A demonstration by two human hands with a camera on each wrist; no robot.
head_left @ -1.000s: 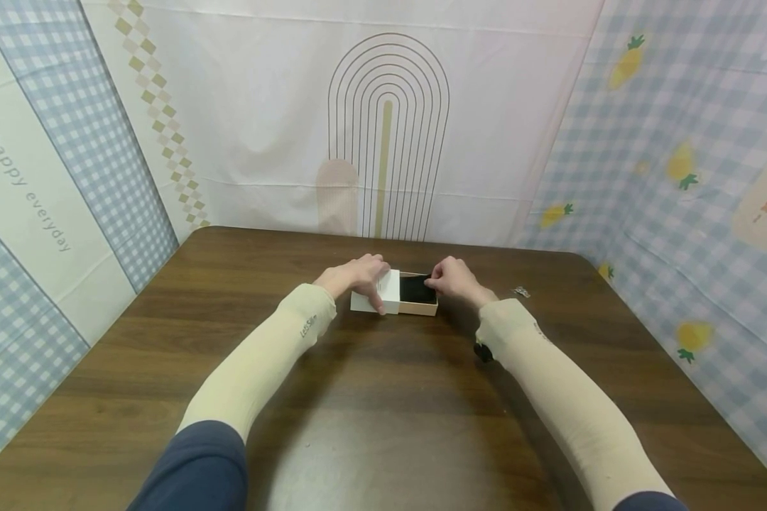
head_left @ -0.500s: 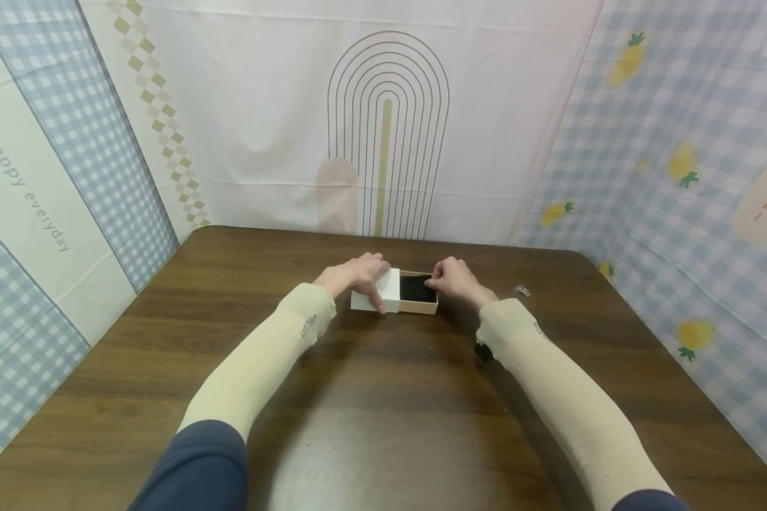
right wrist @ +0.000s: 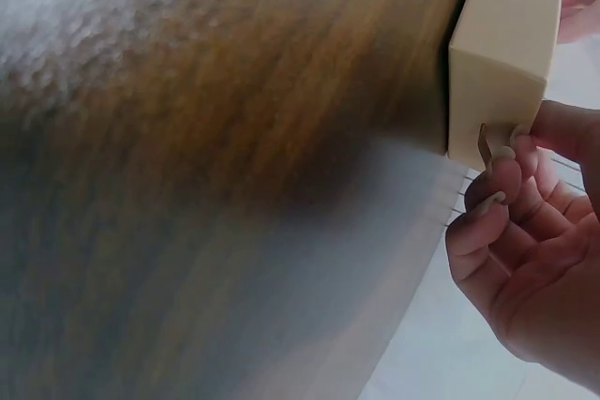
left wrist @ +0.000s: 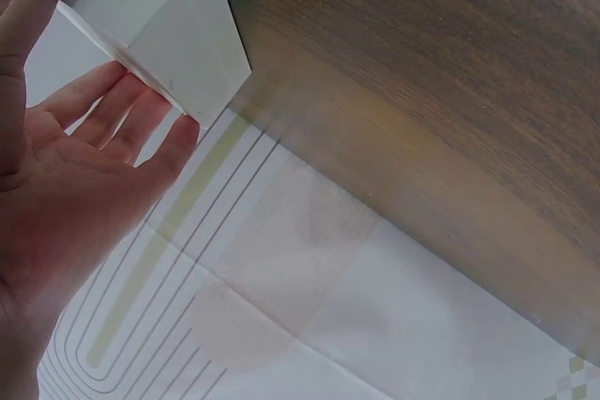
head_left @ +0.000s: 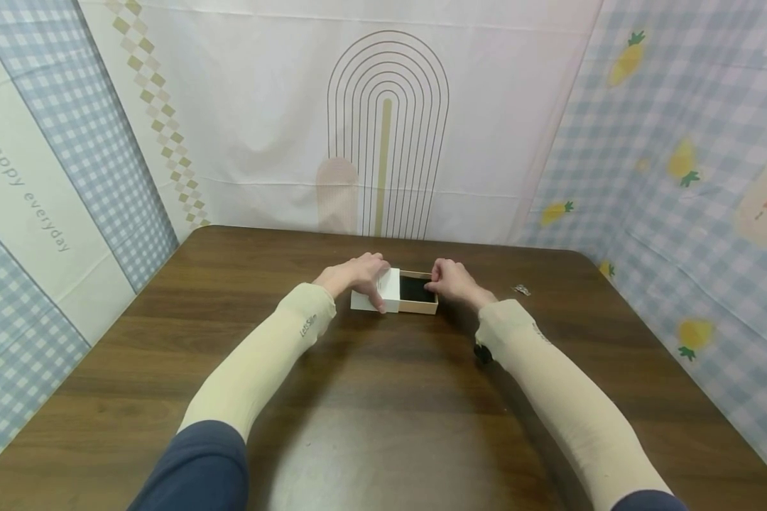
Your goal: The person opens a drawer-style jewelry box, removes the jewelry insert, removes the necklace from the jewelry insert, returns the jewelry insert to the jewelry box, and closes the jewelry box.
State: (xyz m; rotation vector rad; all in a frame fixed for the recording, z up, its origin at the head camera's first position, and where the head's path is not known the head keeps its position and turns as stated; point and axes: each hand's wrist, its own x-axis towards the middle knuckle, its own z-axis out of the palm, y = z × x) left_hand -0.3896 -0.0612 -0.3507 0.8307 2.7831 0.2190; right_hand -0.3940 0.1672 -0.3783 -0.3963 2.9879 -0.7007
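Note:
A drawer box sits on the brown table, its white sleeve (head_left: 391,285) to the left and its tan drawer (head_left: 417,307) partly out to the right. A black lining or flat black piece (head_left: 412,289) shows inside the drawer. My left hand (head_left: 360,277) grips the sleeve, thumb on the near side and fingers on the far side. In the left wrist view, several fingertips (left wrist: 192,125) press the sleeve's edge. My right hand (head_left: 454,279) pinches the drawer's right end wall. In the right wrist view, the thumb reaches over the rim, and a tan tab (right wrist: 486,141) stands by the curled fingers.
A small silvery item (head_left: 521,290) lies on the table (head_left: 383,397) to the right of my right hand. Behind the table's far edge hangs a white patterned cloth (head_left: 262,106). Checked cloth (head_left: 665,234) hangs along the right side.
A corner of the black piece stood up by my right fingertips a second ago; now the black lies flat in the drawer. My right fingers have shifted slightly; the left hand stays put.

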